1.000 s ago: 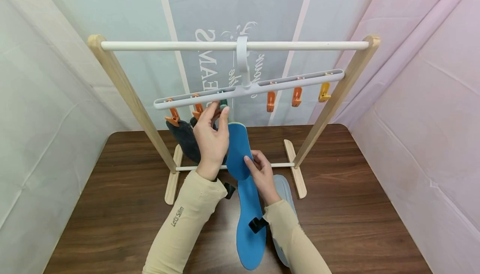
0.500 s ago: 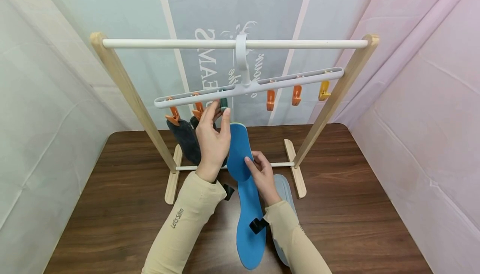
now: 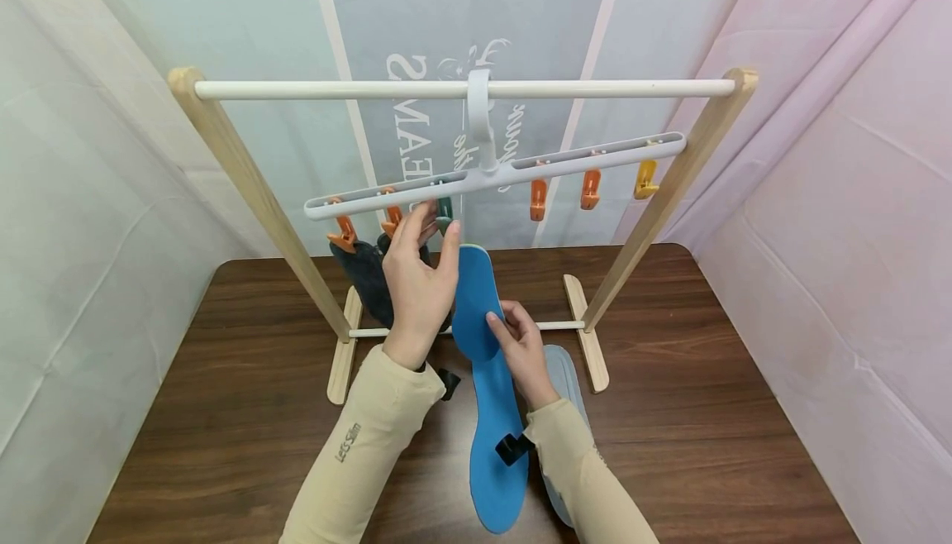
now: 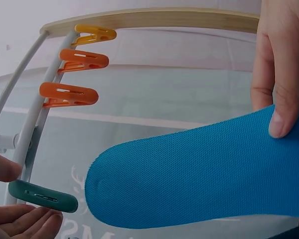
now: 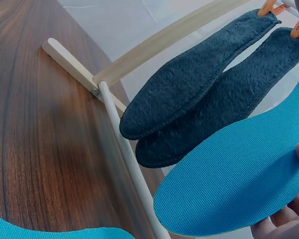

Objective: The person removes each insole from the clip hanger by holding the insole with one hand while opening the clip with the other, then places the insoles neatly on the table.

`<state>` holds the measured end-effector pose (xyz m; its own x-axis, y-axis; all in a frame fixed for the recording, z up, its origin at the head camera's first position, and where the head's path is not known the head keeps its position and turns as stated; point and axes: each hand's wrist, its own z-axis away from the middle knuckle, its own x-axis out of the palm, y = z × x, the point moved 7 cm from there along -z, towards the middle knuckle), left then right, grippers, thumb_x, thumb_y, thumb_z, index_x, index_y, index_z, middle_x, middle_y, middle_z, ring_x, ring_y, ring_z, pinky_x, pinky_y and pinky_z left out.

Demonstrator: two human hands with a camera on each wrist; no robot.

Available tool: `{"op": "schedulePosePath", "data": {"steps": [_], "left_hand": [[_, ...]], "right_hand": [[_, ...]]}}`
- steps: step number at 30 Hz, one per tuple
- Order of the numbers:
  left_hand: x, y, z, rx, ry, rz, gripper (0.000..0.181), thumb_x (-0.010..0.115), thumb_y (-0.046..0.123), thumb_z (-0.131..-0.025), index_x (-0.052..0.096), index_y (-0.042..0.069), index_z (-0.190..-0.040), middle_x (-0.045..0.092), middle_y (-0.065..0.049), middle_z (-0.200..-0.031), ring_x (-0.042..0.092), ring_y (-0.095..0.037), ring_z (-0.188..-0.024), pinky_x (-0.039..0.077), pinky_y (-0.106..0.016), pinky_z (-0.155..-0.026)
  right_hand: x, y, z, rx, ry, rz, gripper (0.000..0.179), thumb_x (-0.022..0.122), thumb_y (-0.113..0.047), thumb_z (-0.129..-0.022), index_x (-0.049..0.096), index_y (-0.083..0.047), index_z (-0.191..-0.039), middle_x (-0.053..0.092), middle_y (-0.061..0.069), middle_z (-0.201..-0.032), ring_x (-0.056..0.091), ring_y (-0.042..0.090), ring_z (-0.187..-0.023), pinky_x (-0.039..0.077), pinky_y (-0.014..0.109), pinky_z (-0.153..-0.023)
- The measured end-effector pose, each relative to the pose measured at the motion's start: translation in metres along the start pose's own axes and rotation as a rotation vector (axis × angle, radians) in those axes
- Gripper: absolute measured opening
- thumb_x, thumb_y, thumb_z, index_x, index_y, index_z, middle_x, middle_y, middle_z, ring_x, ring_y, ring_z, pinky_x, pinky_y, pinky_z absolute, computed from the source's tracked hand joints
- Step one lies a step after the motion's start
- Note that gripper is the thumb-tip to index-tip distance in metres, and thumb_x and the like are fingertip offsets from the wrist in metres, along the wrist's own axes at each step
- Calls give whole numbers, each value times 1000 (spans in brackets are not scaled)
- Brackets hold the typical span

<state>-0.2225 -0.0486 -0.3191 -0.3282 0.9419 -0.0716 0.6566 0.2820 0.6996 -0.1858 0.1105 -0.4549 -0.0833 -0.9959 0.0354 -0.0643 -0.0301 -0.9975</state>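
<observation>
My left hand (image 3: 424, 279) is raised to a green clip (image 3: 445, 208) under the white hanger (image 3: 476, 182). In the left wrist view its thumb lies above the green clip (image 4: 42, 196) and the fingers below, touching it. My right hand (image 3: 523, 350) pinches a blue insole (image 3: 476, 292) along its edge, thumb on the face. The insole's narrow end points up at the green clip, apart from it. A second blue insole (image 3: 494, 445) lies on the table, with a grey insole (image 3: 561, 370) beside it, partly under the right forearm.
Two dark fuzzy insoles (image 5: 189, 84) hang from orange clips (image 3: 342, 234) on the hanger's left. Two more orange clips (image 3: 590, 188) and a yellow clip (image 3: 644, 180) are on its right. The hanger hooks over the white rail of a wooden-legged rack (image 3: 238, 188).
The left thumb has shifted slightly down and right, and more of the green clip shows. The blue insole in my right hand has edged slightly right.
</observation>
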Motion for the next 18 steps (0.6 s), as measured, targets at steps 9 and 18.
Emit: {"op": "schedulePosePath", "data": {"steps": [9, 18], "left_hand": [[16, -120, 27, 69, 9, -188, 58, 62, 34, -94, 40, 19, -146, 47, 3, -143, 46, -13, -131, 39, -24, -106], [-25, 61, 9, -63, -69, -202, 40, 61, 14, -94, 55, -5, -129, 59, -21, -119, 58, -28, -113, 47, -25, -98]], "right_hand": [[-1, 1, 1, 0, 5, 11, 29, 58, -20, -97, 60, 1, -117, 62, 17, -118, 62, 25, -107, 48, 44, -99], [-5, 3, 5, 14, 9, 3, 29, 58, -18, -97, 60, 2, -117, 61, 18, -120, 62, 26, -110, 47, 45, -100]]}}
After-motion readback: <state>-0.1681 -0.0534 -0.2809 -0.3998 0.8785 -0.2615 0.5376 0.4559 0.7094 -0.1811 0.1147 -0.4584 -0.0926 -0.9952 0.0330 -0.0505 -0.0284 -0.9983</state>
